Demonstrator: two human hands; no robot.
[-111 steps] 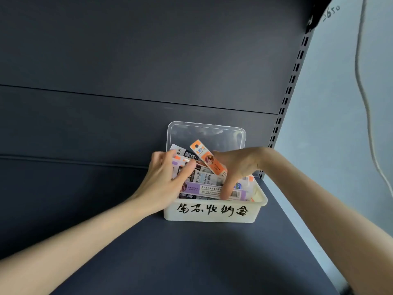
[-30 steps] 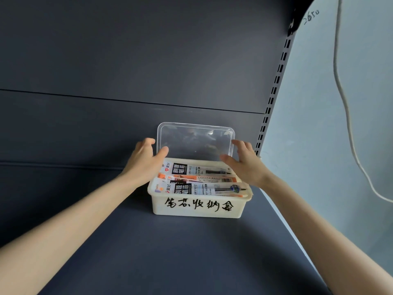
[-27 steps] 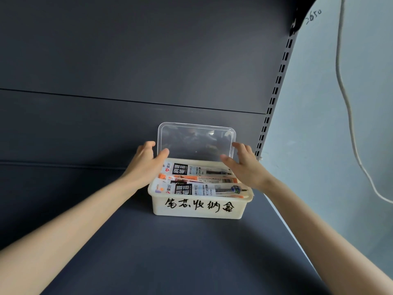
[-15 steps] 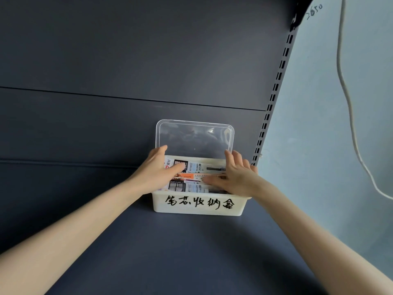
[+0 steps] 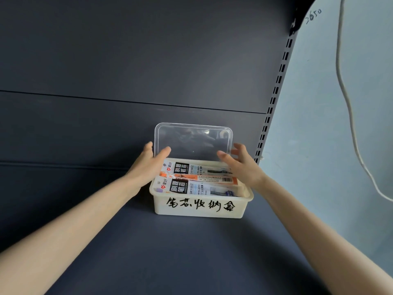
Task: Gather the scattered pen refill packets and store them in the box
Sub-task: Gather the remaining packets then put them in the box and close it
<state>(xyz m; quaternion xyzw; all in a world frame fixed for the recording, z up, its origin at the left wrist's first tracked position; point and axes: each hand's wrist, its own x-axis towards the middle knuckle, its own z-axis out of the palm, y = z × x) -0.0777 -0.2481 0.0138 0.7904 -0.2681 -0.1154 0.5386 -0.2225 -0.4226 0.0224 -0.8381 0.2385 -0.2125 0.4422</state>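
Head view: the box sits at the shelf's back edge, straight ahead between your hands. The pen refill packets lie inside, long axes left to right. The clear lid stands upright behind. Your left hand brackets the lid's left edge, thumb in front; whether it pinches I cannot tell. Your right hand is spread loose at the right edge, holding nothing.
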